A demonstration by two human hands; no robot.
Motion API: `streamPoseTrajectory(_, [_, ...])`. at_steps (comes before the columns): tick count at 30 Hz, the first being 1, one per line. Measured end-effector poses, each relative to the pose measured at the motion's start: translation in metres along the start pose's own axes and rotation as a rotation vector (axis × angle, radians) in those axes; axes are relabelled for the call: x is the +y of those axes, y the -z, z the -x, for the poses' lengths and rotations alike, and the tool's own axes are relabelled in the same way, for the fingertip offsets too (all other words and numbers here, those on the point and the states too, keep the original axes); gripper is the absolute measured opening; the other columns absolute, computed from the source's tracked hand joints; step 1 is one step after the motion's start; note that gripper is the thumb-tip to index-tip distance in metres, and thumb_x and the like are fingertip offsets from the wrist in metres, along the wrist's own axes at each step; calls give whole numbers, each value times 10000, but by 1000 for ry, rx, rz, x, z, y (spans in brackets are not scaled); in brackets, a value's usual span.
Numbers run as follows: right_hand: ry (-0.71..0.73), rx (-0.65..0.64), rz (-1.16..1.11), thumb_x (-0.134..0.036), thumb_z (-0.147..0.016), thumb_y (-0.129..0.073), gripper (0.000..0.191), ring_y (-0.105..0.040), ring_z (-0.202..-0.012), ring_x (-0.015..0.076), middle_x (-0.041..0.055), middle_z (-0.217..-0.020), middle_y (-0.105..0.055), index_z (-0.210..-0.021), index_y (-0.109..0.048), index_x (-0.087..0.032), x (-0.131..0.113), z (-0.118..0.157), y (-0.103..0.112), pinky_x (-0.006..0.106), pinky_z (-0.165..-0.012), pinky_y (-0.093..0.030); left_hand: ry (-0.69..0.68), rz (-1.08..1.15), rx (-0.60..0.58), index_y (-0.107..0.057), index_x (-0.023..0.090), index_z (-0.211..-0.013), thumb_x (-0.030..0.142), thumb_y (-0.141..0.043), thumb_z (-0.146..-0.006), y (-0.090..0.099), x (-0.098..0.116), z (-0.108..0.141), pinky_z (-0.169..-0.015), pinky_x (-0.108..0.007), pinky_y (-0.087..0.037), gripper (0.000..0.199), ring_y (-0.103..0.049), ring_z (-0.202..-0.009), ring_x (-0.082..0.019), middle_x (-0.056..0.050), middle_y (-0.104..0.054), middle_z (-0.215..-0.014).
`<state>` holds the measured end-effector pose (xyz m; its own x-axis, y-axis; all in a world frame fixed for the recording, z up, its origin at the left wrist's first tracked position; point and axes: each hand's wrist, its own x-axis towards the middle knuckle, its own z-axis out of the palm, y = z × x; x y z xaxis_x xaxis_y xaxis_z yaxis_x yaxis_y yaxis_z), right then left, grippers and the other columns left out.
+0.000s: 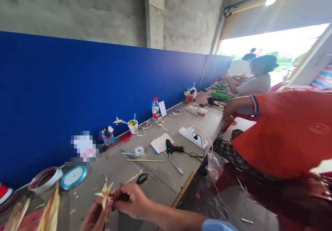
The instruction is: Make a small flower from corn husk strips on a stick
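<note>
A pale flower [105,193] with pointed petals, seemingly of dried husk, is pinched upright in my left hand [96,214] at the bottom of the view. My right hand [132,200] is right beside it, fingers closed near the flower's base. What those fingers hold is hidden. Just behind my right hand lie a thin husk strip [134,177] and the black handle of scissors [141,179]. Dried husks [49,210] are at the lower left, near a roll of blue-edged ribbon [74,178].
A wooden stick [145,160], tape roll [139,150], glue gun [174,147] and power strip [193,138] lie on the grey table. Cups [108,137], a bottle [155,108] and a phone [162,108] stand along the blue partition [103,82]. A person in orange [282,134] bends at the right.
</note>
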<state>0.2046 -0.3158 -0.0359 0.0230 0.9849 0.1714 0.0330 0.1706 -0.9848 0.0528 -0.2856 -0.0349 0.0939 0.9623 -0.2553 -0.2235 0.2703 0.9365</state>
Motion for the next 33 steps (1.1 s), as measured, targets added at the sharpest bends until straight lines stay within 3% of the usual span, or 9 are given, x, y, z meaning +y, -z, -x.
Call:
streamPoseTrajectory(3, [27,16,23,-377,-768,-674,212,-475,-581,109,-23,-661,-586,-758,-646,-167,-1,-3,-5,214,-549,-382,-6,75,51,-726,188,-883,443,-918,-449,-4,0,3,-754,-331,-589,539,-719,-889,-289,-57,-790,-882])
streamPoseTrajectory(11, [-50,-61,-114,-553,-798,-650,382,-471,-527,101,-31,-624,-531,-742,-558,-187,-6,-11,-10,208,-500,-401,-200,145,-47,-738,180,-879,362,-833,-682,-11,6,11,-771,-256,-530,284,-669,-831,-195,-43,-749,-846])
streamPoseTrajectory(18, [-20,-83,-61,-523,-831,-630,349,-471,-524,104,-23,-649,-545,-773,-558,-186,-5,-14,-8,219,-512,-403,-245,113,-37,-737,175,-843,371,-806,-715,-11,5,8,-778,-256,-509,244,-642,-808,-176,-36,-724,-827])
streamPoseTrajectory(26, [208,-75,186,-433,-909,-521,255,-561,-669,161,41,-758,-619,-853,-583,-192,1,-9,-2,263,-645,-474,-227,121,-51,-727,176,-813,362,-792,-736,-16,6,10,-786,-281,-509,212,-637,-816,-191,-50,-715,-845])
streamPoseTrajectory(33, [343,-16,288,-279,-928,-479,160,-517,-589,144,5,-669,-549,-784,-502,-215,7,-2,6,245,-568,-428,-199,204,29,-703,164,-784,359,-817,-710,-22,4,12,-752,-254,-512,238,-620,-766,-162,-36,-690,-786])
